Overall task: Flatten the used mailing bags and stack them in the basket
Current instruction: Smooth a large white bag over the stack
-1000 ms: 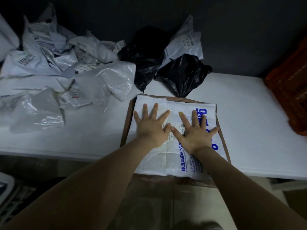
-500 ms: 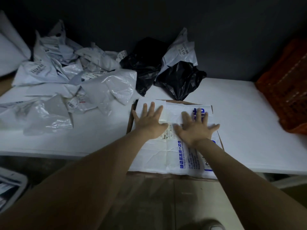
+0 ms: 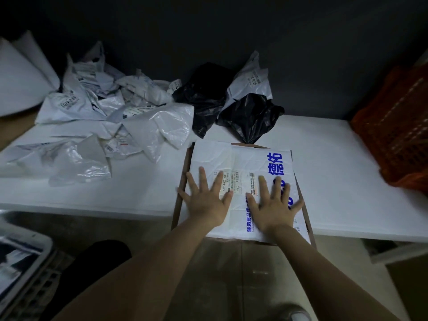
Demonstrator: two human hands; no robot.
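Left hand [image 3: 206,201], right hand [image 3: 273,207] flat, fingers spread, pressing creased white mailing bag [image 3: 245,158].

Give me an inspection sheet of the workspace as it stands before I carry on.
Surface: white table, brown cardboard at its front edge.
Job's things: white mailing bag with blue print lies flat on the cardboard; orange basket at the right.
Clutter: crumpled white bags heaped at left; black bags at the back.
Hands: left hand and right hand press flat on the mailing bag, fingers spread.
Cables: nothing seen.
Surroundings: dark wall behind; pale crate at lower left; a shoe below.
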